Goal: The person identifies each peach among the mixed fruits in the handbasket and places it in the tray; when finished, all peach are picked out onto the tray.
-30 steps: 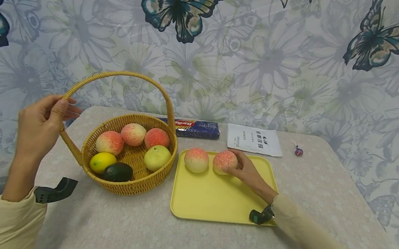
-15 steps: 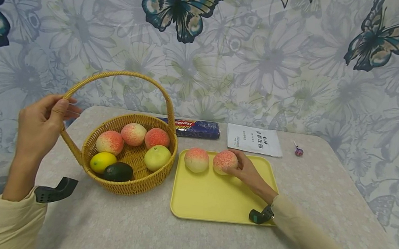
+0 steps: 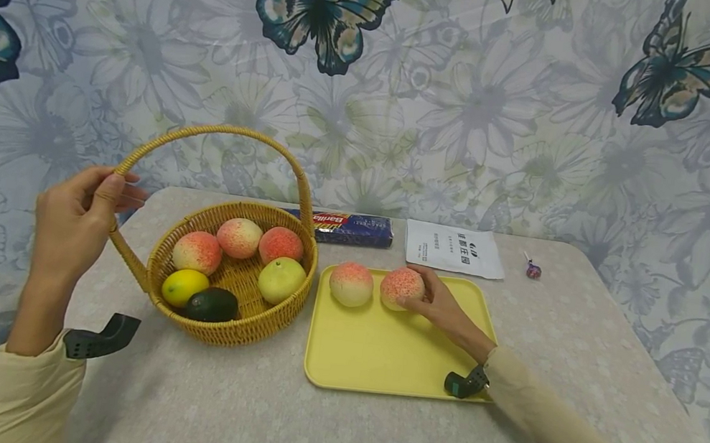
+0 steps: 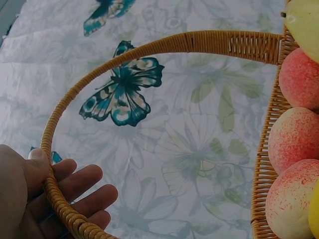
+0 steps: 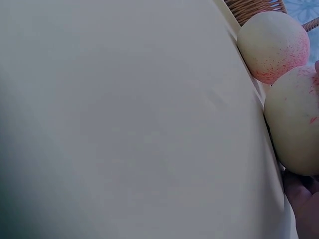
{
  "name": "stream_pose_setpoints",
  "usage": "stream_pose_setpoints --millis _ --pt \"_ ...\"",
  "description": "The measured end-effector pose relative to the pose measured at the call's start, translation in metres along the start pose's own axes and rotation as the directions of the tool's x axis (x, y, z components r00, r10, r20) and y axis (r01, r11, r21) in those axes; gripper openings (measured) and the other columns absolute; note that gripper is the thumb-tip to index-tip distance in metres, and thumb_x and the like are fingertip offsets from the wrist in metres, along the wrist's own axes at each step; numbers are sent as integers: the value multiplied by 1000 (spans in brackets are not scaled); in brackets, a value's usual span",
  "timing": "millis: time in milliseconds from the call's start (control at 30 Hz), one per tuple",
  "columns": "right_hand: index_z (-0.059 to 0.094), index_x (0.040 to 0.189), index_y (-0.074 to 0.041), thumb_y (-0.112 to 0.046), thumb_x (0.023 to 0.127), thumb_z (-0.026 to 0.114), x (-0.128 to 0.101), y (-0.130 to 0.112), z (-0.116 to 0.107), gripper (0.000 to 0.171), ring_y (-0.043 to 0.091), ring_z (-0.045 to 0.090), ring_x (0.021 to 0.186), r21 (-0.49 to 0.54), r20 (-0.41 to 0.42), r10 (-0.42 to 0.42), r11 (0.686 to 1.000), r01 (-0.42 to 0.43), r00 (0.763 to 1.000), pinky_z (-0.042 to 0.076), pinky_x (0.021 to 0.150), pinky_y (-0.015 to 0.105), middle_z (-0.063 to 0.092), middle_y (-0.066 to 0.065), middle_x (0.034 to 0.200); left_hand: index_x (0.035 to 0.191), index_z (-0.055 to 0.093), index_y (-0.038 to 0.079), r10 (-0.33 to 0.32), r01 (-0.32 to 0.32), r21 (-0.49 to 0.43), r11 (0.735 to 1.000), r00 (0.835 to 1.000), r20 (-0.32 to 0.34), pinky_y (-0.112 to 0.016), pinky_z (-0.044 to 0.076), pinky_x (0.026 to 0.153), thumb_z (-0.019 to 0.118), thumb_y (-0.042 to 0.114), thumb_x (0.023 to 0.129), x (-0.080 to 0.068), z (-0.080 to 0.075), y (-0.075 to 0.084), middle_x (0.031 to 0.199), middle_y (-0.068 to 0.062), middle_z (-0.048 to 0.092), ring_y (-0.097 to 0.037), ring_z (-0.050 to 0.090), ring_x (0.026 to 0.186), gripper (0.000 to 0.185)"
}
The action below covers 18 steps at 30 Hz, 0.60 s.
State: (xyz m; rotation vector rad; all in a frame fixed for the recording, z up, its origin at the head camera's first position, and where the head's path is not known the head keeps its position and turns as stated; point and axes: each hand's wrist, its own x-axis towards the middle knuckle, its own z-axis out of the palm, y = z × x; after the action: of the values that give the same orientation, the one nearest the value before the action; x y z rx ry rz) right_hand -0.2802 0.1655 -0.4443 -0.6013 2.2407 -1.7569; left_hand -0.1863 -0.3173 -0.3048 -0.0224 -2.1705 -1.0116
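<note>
On the left, my left hand (image 3: 74,221) holds the side of the wicker basket's arched handle (image 3: 222,128), thumb on one side and fingers behind in the left wrist view. The basket (image 3: 232,335) contains several peaches (image 3: 197,252), a lemon (image 3: 184,288), an avocado (image 3: 212,305) and a round yellow-green fruit (image 3: 281,280). My right hand (image 3: 440,306) grips a peach (image 3: 401,288) at the back of the yellow tray (image 3: 379,361). A second peach (image 3: 350,284) sits on the tray just left of it. The right wrist view shows both peaches close together, with only part of the hand visible.
Behind the basket and tray lies a blue Barilla spaghetti pack (image 3: 354,229), partly hidden by the basket. A white printed packet (image 3: 454,249) is at its right, then a small wrapped lollipop (image 3: 533,270). A patterned wall hanging (image 3: 470,118) rises behind the table.
</note>
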Motion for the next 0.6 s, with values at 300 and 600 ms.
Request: stream_pose_setpoints --millis 300,600 --pt "27 148 -4 -19 90 64 0 -1 -1 70 38 46 127 -70 -15 -11 997 10 1000 45 96 39 36 20 146 115 65 0 3 -3 0 1000 1000 -1 -3 44 72 48 24 101 -1 0 0 83 26 59 13 60 76 32" --pt "29 147 -4 -16 93 62 4 -9 -5 65 41 40 132 -73 -26 -48 996 46 999 36 106 51 34 24 147 115 65 0 3 -3 2 1000 1000 1 -4 45 70 48 25 101 -1 0 -1 83 28 59 14 60 76 33"
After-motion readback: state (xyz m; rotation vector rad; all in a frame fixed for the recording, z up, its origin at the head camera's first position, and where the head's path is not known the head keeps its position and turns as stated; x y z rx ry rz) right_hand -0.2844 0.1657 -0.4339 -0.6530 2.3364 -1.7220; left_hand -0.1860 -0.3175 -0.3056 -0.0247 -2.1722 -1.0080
